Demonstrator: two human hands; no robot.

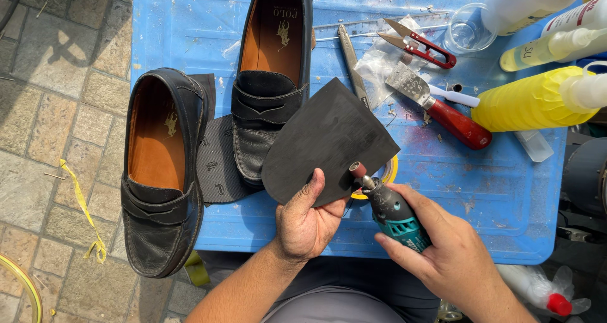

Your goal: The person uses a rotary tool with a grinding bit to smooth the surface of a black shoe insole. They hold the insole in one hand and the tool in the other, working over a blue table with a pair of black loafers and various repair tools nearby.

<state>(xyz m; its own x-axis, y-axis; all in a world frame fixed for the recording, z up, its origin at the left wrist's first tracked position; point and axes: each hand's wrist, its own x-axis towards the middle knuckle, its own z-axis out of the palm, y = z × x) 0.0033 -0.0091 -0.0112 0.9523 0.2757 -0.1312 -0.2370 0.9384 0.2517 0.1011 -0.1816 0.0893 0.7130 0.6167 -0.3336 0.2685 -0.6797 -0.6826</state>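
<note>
So we're holding a black rubber sole piece (329,140) in our left hand (306,225), thumb pinching down on its lower edge with the fingers tucked behind it, so it's sticking up and out over the blue table (493,190). Our right hand (442,247) is wrapping tight around a teal rotary tool (392,212), and the little sanding drum at its tip is sitting right against the lower right edge of the rubber piece. Judging by the look of it, we're somewhere in the middle of the job: the rubber is already cut to a rounded half-sole shape, but it isn't attached to anything yet, and we can't really tell how much of its edge is sanded so far. The two black loafers are both waiting, one (272,76) lying on the table with a second dark sole piece (218,165) under its toe, the other (161,171) hanging off the table's left edge over the stone paving. So gluing and fitting look like they're still ahead of us. Off to the right there's a red-handled knife (442,111), small red snips (420,45), a yellow bottle (531,98) and a couple of paler bottles (550,45), all sitting untouched. A roll of yellow tape (387,171) is peeking out from behind the sole.
</note>
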